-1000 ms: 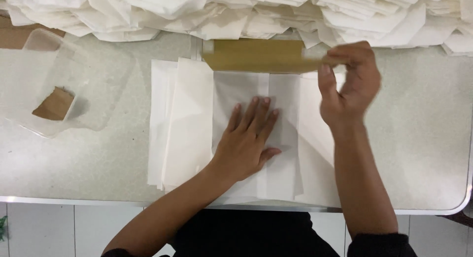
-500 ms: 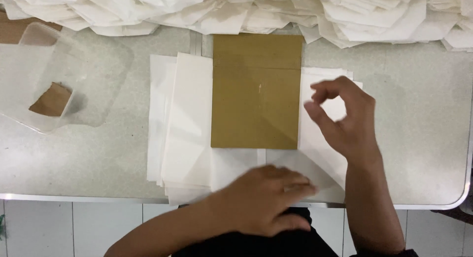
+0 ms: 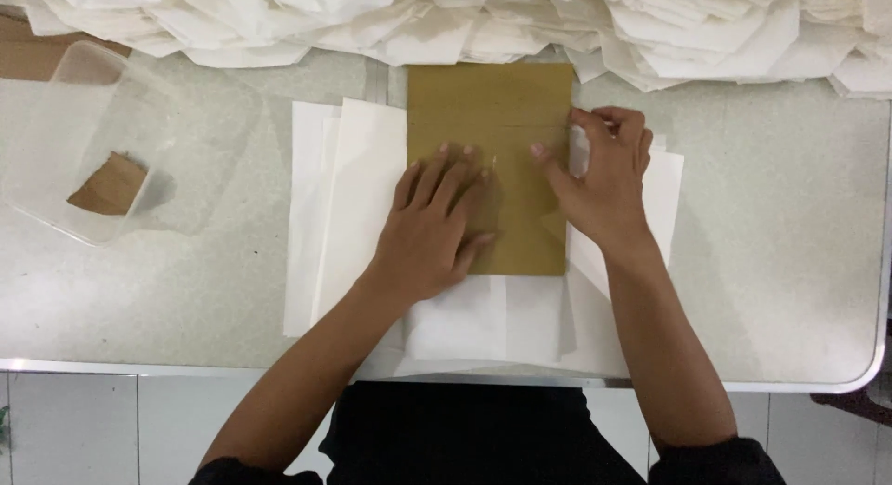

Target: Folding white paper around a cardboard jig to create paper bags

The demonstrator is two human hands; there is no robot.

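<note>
A brown cardboard rectangle (image 3: 492, 104) lies flat on a stack of white paper sheets (image 3: 358, 197) in the middle of the table. My left hand (image 3: 432, 229) presses palm down on the cardboard's lower left, fingers spread. My right hand (image 3: 604, 183) rests at the cardboard's right edge, thumb on the card, fingers curled around a fold of white paper beside it.
A long heap of folded white paper pieces (image 3: 520, 25) runs along the table's far edge. A clear plastic container (image 3: 65, 141) with a brown scrap inside stands at the left. The table's metal-rimmed front edge (image 3: 139, 366) is close to my body.
The cardboard went from held at the far edge to lying flat on the sheets. My left hand left the paper and now presses the card. My right hand moved to the card's right edge.
</note>
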